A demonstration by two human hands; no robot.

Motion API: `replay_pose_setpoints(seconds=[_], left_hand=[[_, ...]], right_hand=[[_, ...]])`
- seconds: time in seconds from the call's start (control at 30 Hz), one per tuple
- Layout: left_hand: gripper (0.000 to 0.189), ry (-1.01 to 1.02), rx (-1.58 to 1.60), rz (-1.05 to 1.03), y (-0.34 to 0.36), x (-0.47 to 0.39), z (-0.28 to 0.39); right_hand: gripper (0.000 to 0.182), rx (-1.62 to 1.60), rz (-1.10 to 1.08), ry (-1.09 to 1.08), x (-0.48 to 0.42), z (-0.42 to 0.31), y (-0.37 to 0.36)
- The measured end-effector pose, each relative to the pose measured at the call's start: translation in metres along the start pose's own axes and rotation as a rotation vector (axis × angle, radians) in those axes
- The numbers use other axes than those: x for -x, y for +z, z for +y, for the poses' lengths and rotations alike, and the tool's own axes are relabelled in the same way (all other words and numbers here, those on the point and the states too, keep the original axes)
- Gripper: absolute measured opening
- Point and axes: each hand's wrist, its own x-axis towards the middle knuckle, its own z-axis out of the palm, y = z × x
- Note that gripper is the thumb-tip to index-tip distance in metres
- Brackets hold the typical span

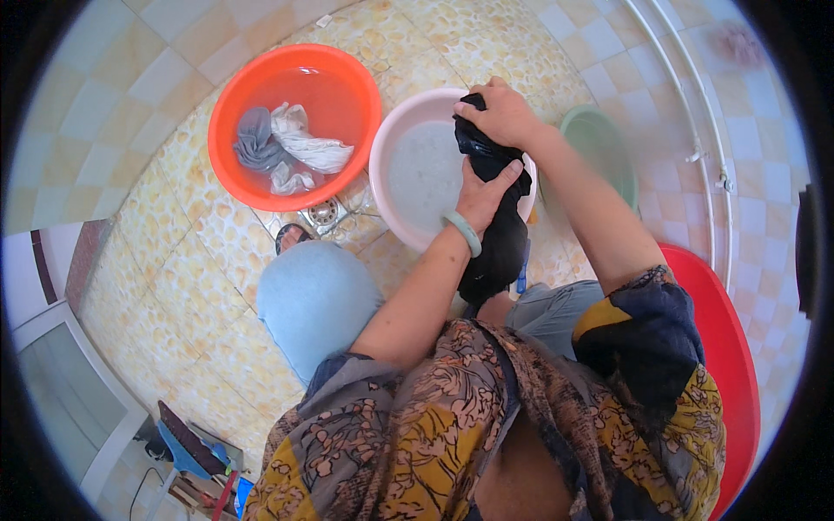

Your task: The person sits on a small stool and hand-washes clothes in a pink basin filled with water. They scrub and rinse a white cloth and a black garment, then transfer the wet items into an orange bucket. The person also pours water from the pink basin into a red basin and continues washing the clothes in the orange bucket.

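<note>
A wet black cloth [496,244] is stretched between my two hands over the right side of a pale pink basin [383,195]. My right hand [500,114] grips its upper end near the basin's far rim. Lower down, my left hand [481,198] holds the middle of it, thumb across the front; a pale green bangle [464,232] circles that wrist. The cloth's lower part hangs past the near rim, toward my legs. Cloudy water [420,176] stands in the basin.
An orange basin [221,156] at the left holds water, a grey cloth [255,140] and white cloths [313,146]. A green basin [629,172] and a large red tub [730,365] stand at the right. White pipes [707,150] run along the tiled wall. A floor drain [323,212] lies near my foot.
</note>
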Motion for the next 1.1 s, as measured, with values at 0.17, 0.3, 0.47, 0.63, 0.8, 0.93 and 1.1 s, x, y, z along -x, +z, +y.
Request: replay_pose_setpoints(seconds=[0.17,0.3,0.47,0.63,0.8,0.93,1.1], left_hand=[[0.047,0.084,-0.121,-0.138,0.001,0.002,0.015],[0.055,-0.132,0.008,-0.244,0.010,0.012,0.043],[0.052,-0.073,-0.038,-0.336,0.009,0.014,0.054],[0.055,-0.130,-0.100,-0.479,0.014,0.019,0.065],[0.046,-0.081,-0.239,-0.636,0.014,0.025,0.068],[0.043,-0.044,-0.328,-0.543,0.015,0.023,0.057],[0.046,-0.038,-0.414,-0.391,0.009,0.023,0.043]], right_hand=[[0.065,-0.035,-0.039,0.012,0.020,0.001,-0.022],[0.066,-0.097,-0.250,-0.119,0.035,-0.010,-0.063],[0.086,-0.586,-0.300,-0.159,0.028,0.017,-0.100],[0.081,-0.635,-0.204,-0.129,0.035,0.032,-0.089],[0.073,-0.708,-0.584,-0.241,0.050,0.028,-0.093],[0.054,-0.443,-0.444,-0.270,0.066,0.012,-0.098],[0.051,-0.120,-0.327,-0.226,0.072,-0.019,-0.087]])
